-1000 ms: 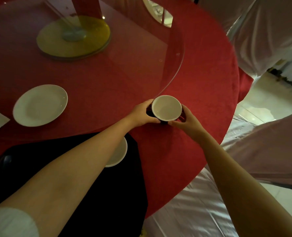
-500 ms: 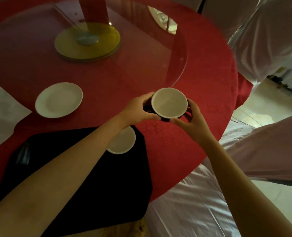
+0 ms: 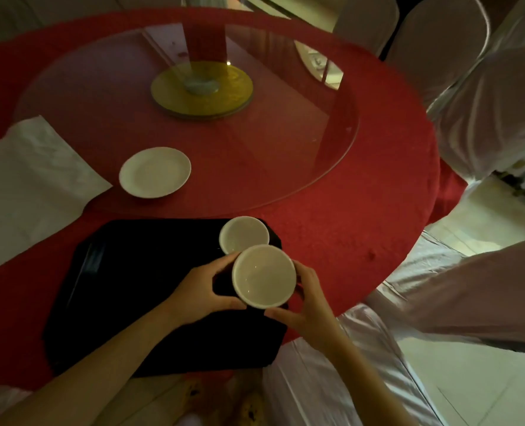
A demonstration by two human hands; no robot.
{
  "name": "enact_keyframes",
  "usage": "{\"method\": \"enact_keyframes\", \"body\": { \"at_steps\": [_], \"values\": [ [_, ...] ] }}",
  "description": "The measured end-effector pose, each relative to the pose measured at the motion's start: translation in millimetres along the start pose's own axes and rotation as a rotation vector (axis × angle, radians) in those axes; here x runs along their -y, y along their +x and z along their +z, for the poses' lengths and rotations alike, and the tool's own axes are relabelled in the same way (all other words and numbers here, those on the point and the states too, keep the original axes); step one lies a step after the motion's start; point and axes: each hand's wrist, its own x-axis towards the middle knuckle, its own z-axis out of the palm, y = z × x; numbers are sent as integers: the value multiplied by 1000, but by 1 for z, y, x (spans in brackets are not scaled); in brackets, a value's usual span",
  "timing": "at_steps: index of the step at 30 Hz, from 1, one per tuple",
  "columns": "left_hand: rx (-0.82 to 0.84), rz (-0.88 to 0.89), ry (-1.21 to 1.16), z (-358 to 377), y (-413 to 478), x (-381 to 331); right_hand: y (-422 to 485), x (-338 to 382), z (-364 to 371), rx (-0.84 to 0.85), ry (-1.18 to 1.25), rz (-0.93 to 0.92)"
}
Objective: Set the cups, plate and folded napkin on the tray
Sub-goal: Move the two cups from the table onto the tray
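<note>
I hold a cup (image 3: pixel 262 276), white inside and dark outside, between both hands over the right part of the black tray (image 3: pixel 126 290). My left hand (image 3: pixel 203 287) grips its left side and my right hand (image 3: pixel 307 299) its right side. A second cup (image 3: pixel 243 233) stands in the tray's far right corner, just behind the held one. A white plate (image 3: pixel 154 172) lies on the glass beyond the tray. A white napkin (image 3: pixel 24 186) lies spread out on the table to the left.
The round table has a red cloth (image 3: pixel 362 216) and a glass turntable (image 3: pixel 285 142) with a yellow hub (image 3: pixel 201 90). White-covered chairs (image 3: pixel 485 103) stand to the right and near me. The tray's left half holds nothing.
Both hands have carried the cup from the red cloth at the right back toward me, over the tray. The view has tilted up and now shows more of the table.
</note>
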Motion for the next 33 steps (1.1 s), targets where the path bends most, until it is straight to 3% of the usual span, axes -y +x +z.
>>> {"method": "enact_keyframes", "body": {
  "at_steps": [10,19,33],
  "values": [
    [35,-79,12,12,-26,53,-12,-23,37,88,-200,37],
    [60,-125,27,12,-28,74,-11,-29,51,25,-556,0],
    [127,-116,56,12,-21,82,-12,-36,52,4,-614,34]
  ]
}}
